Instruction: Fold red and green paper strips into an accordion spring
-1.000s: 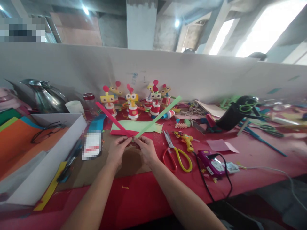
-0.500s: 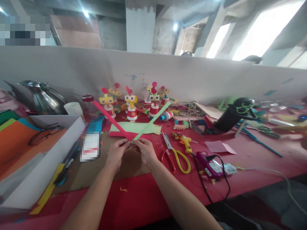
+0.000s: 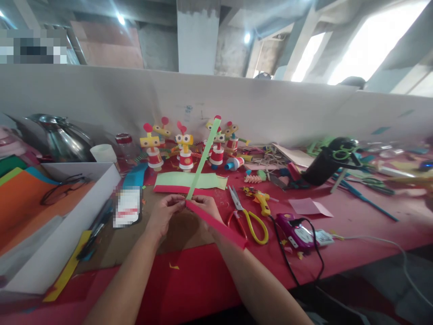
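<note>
Red table (image 3: 199, 289): towards its near edge, left hand (image 3: 165, 214) and right hand (image 3: 207, 208) pinch closed on a long red paper strip (image 3: 216, 225) and pale-green paper strip (image 3: 203, 163); likely a folding step, calling for creasing.

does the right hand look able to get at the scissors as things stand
Probably, once freed: the scissors lie close to the right hand and largely uncovered, but that hand is busy pinching the green strip and the red strip, which slants across its wrist.
</note>
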A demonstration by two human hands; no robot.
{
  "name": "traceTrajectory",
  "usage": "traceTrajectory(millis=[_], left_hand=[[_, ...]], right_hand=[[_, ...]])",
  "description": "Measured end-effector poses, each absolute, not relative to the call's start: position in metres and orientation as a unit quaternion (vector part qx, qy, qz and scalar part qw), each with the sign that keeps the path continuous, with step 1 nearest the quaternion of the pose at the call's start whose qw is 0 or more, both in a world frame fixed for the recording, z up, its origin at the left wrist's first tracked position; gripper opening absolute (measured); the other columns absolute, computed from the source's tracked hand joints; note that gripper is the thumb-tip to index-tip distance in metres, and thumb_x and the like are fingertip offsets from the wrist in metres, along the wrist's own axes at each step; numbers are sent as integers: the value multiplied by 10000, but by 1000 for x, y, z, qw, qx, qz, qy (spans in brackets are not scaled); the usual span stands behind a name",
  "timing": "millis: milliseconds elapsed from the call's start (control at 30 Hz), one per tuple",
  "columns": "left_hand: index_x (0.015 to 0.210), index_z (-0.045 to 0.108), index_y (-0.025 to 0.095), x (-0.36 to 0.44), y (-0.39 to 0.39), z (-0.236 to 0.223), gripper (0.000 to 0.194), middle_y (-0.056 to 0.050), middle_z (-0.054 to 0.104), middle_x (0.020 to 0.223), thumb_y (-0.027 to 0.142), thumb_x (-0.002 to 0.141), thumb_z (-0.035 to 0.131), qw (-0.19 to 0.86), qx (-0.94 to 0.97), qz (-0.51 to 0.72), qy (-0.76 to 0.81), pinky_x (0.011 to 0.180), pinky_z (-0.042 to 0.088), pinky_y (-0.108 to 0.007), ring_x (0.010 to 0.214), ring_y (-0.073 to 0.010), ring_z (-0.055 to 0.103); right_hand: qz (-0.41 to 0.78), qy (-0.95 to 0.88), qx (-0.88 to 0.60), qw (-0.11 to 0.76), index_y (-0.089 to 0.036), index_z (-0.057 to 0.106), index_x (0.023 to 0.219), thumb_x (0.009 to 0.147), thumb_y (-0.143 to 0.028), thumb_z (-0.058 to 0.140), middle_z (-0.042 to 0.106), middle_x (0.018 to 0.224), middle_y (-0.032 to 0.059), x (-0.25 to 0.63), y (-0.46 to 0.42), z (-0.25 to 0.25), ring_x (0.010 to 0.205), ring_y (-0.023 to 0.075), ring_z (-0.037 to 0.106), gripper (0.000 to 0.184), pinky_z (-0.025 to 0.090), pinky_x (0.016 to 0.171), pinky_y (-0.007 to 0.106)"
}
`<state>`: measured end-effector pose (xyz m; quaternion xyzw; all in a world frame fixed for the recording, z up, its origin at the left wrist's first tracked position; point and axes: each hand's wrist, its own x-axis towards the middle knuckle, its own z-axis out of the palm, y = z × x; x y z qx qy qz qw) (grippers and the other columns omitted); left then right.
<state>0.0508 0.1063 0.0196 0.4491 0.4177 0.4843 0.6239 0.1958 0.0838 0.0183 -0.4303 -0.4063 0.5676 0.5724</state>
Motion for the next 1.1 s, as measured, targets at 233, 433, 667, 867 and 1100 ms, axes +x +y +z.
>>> traceTrajectory(millis=[233,433,667,867,1100], left_hand=[[847,710,140,51,109,18,356,-56,699,771,251,537,845,627,443,486,417,728,479,-271,720,-141,633],[920,708,136,55,108,19,452,-55,712,866,270,515,855,630,383,535,412,744,486,-269,733,-129,635],[903,714,135,62,102,24,464,-47,719,770,242,477,867,647,323,554,413,693,493,-269,683,-139,640],[826,729,131,61,102,25,388,-29,693,673,263,487,864,650,319,546,420,627,466,-242,607,-111,601],[772,707,131,61,106,19,390,-31,696,696,250,442,877,629,331,567,416,687,486,-274,641,-130,623]], right_hand=[[552,-485,-409,541,-192,766,832,693,-443,718,734,798,30,207,93,8,738,187,638,290,471,665,287],[605,-452,-337,562,-209,745,938,606,-357,800,743,855,28,195,83,20,822,209,674,367,495,802,339],[537,-363,-410,641,-159,730,726,653,-307,767,724,719,42,185,81,20,692,179,657,169,510,717,317],[541,-329,-409,657,-147,719,712,628,-264,768,705,647,32,184,83,17,618,168,646,152,502,637,293],[618,-270,-387,629,-130,707,654,574,-245,791,665,563,18,185,84,18,533,117,589,164,475,586,254]])
